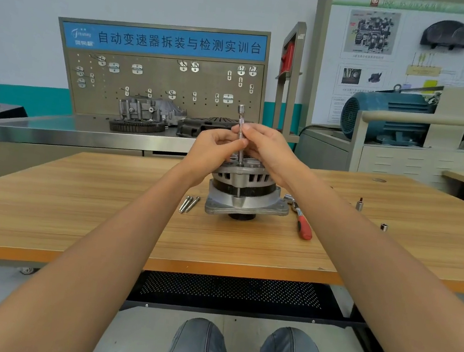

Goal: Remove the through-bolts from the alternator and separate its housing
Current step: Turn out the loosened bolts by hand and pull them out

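The alternator stands pulley-down on the wooden table, grey housing with a dark middle band. A slim extension bar with a socket stands upright on its top, over a through-bolt whose shank shows in the side gap. My left hand and my right hand both pinch the bar's shaft from either side, just above the housing. Three loose through-bolts lie on the table to the left of the alternator.
A red-handled ratchet lies right of the alternator. Two small sockets stand further right. Behind the table are a steel bench with gearbox parts, a pegboard and a blue motor.
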